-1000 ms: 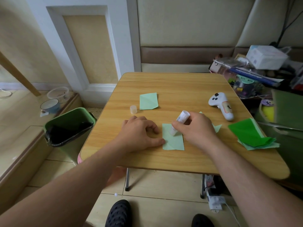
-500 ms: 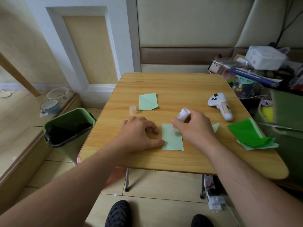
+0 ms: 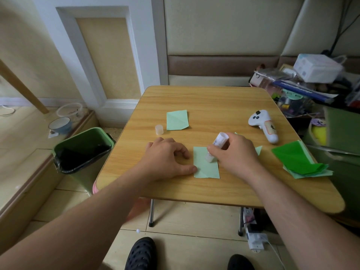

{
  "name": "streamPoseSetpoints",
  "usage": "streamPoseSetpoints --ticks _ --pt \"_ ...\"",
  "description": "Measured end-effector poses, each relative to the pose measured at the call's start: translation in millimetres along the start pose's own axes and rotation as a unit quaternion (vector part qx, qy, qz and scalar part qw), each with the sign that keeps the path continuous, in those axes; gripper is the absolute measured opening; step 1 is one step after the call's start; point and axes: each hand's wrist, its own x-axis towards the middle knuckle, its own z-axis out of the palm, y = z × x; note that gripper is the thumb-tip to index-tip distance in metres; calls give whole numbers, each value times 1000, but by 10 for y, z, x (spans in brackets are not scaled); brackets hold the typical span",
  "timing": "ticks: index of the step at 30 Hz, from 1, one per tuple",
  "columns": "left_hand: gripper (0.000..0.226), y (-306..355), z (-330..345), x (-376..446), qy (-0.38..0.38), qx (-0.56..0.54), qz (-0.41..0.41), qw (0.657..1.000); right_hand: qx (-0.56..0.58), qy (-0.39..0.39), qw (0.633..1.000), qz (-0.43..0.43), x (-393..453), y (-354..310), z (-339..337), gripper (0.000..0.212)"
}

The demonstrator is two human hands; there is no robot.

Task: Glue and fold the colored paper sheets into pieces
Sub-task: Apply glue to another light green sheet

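Since a second ago: glue stick (image 3: 215,148) tilted back down, tip returned onto the light green sheet (image 3: 206,164) after lifting slightly half a second ago.

Gripped in the right hand (image 3: 233,152), fingers (image 3: 213,148) curled round the tube – tip touching the sheet's upper middle, white end leaning up and away. Left hand (image 3: 167,158) resting on the counter (image 3: 214,102), fingers loosely curled, thumb tip pressing the sheet's left edge. Farther back, a second folded light green piece (image 3: 177,120) with the glue cap (image 3: 159,129) just beside it on the left. At the counter's right edge, a stack of darker green sheets (image 3: 294,160); near it a white controller (image 3: 263,125). Beside the counter on the floor – a green bin (image 3: 83,151).
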Motion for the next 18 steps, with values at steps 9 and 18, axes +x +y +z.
streamPoseSetpoints --ticks 9,18 --pt "50 5 -18 4 -14 2 -1 1000 -16 13 1000 9 -14 3 -136 18" --pt "49 54 -5 -22 -1 8 -8 1000 75 -34 997 3 -62 -105 97 23"
